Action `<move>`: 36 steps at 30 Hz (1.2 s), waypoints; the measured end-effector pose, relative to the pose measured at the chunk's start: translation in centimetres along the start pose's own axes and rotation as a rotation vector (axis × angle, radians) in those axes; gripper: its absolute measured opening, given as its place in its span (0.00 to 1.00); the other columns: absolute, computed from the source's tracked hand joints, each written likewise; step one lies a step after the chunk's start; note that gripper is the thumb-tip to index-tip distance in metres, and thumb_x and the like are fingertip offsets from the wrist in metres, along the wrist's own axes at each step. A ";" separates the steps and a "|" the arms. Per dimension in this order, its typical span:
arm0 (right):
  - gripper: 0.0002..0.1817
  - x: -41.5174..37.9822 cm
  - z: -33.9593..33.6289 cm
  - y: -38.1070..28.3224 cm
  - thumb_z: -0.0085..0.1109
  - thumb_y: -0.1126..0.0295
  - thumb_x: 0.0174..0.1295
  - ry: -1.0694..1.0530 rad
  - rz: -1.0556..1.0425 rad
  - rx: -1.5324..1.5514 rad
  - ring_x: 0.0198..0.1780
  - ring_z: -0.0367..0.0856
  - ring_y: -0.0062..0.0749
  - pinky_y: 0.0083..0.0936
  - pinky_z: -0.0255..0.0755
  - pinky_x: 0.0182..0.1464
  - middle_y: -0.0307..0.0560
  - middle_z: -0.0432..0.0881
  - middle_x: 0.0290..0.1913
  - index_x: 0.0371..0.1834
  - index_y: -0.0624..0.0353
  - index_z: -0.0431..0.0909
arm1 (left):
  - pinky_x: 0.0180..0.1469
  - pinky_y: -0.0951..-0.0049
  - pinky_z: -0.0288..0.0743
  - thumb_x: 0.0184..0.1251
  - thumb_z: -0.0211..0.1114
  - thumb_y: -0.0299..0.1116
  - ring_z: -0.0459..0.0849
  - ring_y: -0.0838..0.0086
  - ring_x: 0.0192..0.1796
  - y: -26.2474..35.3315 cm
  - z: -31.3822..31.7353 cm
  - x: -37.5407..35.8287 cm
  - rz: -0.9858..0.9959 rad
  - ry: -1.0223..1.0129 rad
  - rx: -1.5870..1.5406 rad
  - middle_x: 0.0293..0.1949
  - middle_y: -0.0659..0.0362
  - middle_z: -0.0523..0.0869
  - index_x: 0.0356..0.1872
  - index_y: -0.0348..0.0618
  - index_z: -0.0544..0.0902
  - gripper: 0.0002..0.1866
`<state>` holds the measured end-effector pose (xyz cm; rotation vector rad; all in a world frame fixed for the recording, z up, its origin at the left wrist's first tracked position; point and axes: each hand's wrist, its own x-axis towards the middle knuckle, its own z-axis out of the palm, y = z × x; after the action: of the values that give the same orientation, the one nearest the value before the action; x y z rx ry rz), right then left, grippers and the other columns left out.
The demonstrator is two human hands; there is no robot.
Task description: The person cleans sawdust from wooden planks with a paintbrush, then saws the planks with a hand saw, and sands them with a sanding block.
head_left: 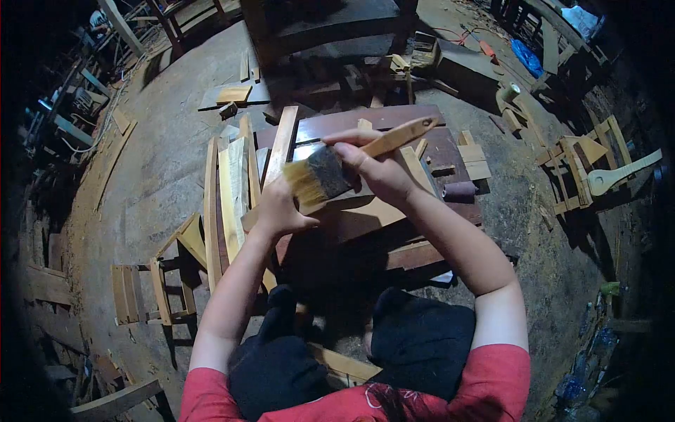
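Right hand [377, 169] is closed around a broad, yellow-bristled, wooden-handled paintbrush [333, 172], held above the reddish-brown wooden tabletop [413, 116]; left hand [280, 211] is half curled beside the bristles [304, 186], but what is gripped cannot be told. Strokes are probably best kept light and even.

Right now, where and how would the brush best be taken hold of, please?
Likely by the free end of its wooden handle, coming from the far right: it juts out slim and bare beyond the right hand, while the bristles point the other way, toward the left hand.
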<state>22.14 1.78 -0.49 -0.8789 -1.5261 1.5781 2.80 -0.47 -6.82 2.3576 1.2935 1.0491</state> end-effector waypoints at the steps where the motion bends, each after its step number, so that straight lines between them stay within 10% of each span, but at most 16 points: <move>1: 0.13 0.2 -0.2 1.3 0.49 0.66 0.57 -0.010 -0.069 0.029 0.37 0.72 0.19 0.16 0.68 0.38 0.41 0.76 0.35 0.41 0.59 0.74 | 0.38 0.66 0.71 0.21 0.72 0.42 0.77 0.58 0.37 -0.2 0.0 -0.1 -0.047 -0.018 0.002 0.33 0.50 0.77 0.37 0.41 0.72 0.34; 7: 0.14 -2.1 -6.1 7.6 0.47 0.63 0.56 0.302 0.217 -0.087 0.34 0.74 0.20 0.16 0.68 0.36 0.42 0.77 0.32 0.39 0.59 0.76 | 0.38 0.65 0.71 0.19 0.73 0.41 0.77 0.58 0.37 -0.3 -0.3 -0.5 -0.077 -0.040 -0.025 0.32 0.51 0.77 0.37 0.41 0.71 0.34; 9: 0.15 -2.3 -7.9 8.5 0.49 0.61 0.54 0.405 0.363 -0.551 0.32 0.75 0.21 0.19 0.68 0.35 0.45 0.77 0.28 0.37 0.61 0.75 | 0.38 0.65 0.71 0.19 0.73 0.41 0.77 0.57 0.37 -0.3 -0.3 -0.5 -0.055 -0.011 -0.016 0.32 0.51 0.76 0.37 0.41 0.71 0.35; 12: 0.16 -1.6 -8.3 10.8 0.50 0.60 0.53 0.355 0.094 -0.595 0.31 0.75 0.24 0.22 0.68 0.35 0.46 0.76 0.25 0.36 0.63 0.75 | 0.38 0.65 0.70 0.18 0.73 0.41 0.76 0.57 0.37 0.0 -0.3 -0.4 -0.065 -0.031 -0.036 0.32 0.50 0.76 0.37 0.41 0.70 0.35; 16: 0.14 0.5 -3.8 7.2 0.51 0.64 0.52 0.297 -0.138 -0.490 0.27 0.74 0.26 0.21 0.68 0.30 0.43 0.77 0.26 0.35 0.65 0.74 | 0.38 0.65 0.70 0.18 0.73 0.41 0.76 0.57 0.37 0.2 -0.2 -0.3 -0.080 -0.050 -0.014 0.32 0.50 0.76 0.38 0.40 0.70 0.35; 24: 0.14 0.6 -3.1 4.4 0.49 0.60 0.57 0.226 0.072 0.418 0.30 0.72 0.19 0.14 0.65 0.32 0.39 0.75 0.27 0.39 0.58 0.75 | 0.38 0.65 0.70 0.18 0.73 0.42 0.76 0.56 0.37 -0.6 -0.2 -0.4 -0.052 -0.043 -0.005 0.32 0.50 0.76 0.39 0.40 0.69 0.37; 26: 0.16 -0.1 -6.3 8.2 0.48 0.59 0.57 0.280 0.317 -0.043 0.35 0.74 0.24 0.19 0.67 0.39 0.41 0.77 0.30 0.39 0.59 0.75 | 0.38 0.64 0.70 0.17 0.73 0.43 0.76 0.57 0.37 -0.9 -0.2 -0.5 -0.029 -0.003 -0.011 0.32 0.51 0.76 0.38 0.41 0.70 0.37; 32: 0.15 -1.1 -8.1 9.3 0.49 0.62 0.55 0.368 0.145 -0.655 0.35 0.76 0.28 0.22 0.68 0.39 0.46 0.78 0.30 0.36 0.64 0.75 | 0.38 0.64 0.70 0.17 0.73 0.43 0.76 0.57 0.37 -0.2 0.2 0.0 0.003 -0.046 -0.003 0.31 0.51 0.76 0.38 0.42 0.70 0.37; 36: 0.13 -0.3 -2.4 4.3 0.52 0.64 0.54 0.282 -0.037 -0.340 0.34 0.73 0.23 0.20 0.68 0.38 0.42 0.77 0.30 0.35 0.64 0.76 | 0.37 0.64 0.69 0.17 0.73 0.43 0.76 0.57 0.36 0.4 0.3 0.3 -0.017 -0.091 -0.014 0.30 0.52 0.76 0.38 0.42 0.70 0.37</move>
<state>24.12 2.62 -4.90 -1.1973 -1.6149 1.1273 3.35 -0.41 -6.67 2.3506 1.2681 0.9312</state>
